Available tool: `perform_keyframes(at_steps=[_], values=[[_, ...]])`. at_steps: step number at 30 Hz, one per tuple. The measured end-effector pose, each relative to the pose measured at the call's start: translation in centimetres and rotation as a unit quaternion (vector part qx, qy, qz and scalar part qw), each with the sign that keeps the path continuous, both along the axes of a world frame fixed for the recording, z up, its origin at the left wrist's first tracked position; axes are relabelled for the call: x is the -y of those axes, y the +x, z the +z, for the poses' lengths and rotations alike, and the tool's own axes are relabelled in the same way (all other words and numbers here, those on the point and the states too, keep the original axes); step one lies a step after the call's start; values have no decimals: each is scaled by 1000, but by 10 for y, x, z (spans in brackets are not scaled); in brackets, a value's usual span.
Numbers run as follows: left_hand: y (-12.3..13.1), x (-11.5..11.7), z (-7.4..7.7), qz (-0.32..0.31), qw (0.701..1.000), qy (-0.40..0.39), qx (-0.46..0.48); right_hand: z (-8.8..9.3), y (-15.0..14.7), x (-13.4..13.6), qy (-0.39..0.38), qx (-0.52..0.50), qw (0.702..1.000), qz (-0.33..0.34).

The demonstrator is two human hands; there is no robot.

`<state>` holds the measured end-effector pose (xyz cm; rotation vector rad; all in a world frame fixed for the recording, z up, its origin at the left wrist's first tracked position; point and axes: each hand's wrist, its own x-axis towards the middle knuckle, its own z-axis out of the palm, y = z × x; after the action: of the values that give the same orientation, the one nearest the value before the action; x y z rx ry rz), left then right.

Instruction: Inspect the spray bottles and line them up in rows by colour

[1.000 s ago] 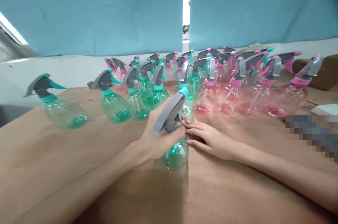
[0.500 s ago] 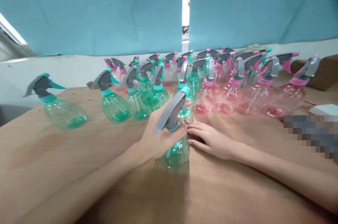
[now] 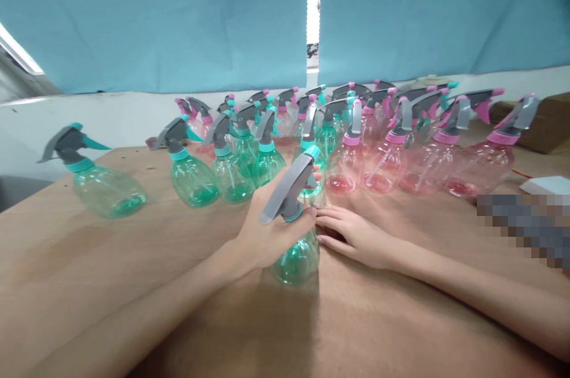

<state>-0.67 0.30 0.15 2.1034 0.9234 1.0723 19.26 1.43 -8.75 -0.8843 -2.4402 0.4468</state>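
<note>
A green, see-through spray bottle stands upright on the wooden table in front of me. My left hand is wrapped around its neck, just under the grey trigger head with its turquoise nozzle tip. Part of the left fingers is hidden behind the bottle. Close by on the right, my right hand rests low over the tabletop with its fingers stretched toward the bottle and nothing in its grasp. The fingertips are at the bottle's side; whether they touch it I cannot tell.
Behind my hands stand several green spray bottles and several pink ones, packed in rows. A lone green bottle stands at the left on the wooden table. A cardboard box and a white object are at the right.
</note>
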Motion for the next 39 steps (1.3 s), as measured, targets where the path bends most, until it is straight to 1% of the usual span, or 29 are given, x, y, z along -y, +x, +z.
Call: perform_keyframes(at_steps=[5,12,19,25,30,36,39], values=[[-1,-1,-3,1,1000,0,1,0,0,-1,-1,9,1000,1],[1,1,1,-22,999,-12,40,-2,0,-1,-1,2,1000,1],[1,1,0,-16,999,-3,43,-2,0,-1,0,7,1000,-2],[0,2,3,-21,999,-5,24,0,0,0,-6,4,1000,6],[0,1,2,2,1000,4,7,1,0,0,-3,9,1000,5],[0,1,2,-12,1000,-7,18,1,0,0,-5,7,1000,3],[0,3,4,9,1000,-17,-7,0,0,0,-4,8,1000,5]])
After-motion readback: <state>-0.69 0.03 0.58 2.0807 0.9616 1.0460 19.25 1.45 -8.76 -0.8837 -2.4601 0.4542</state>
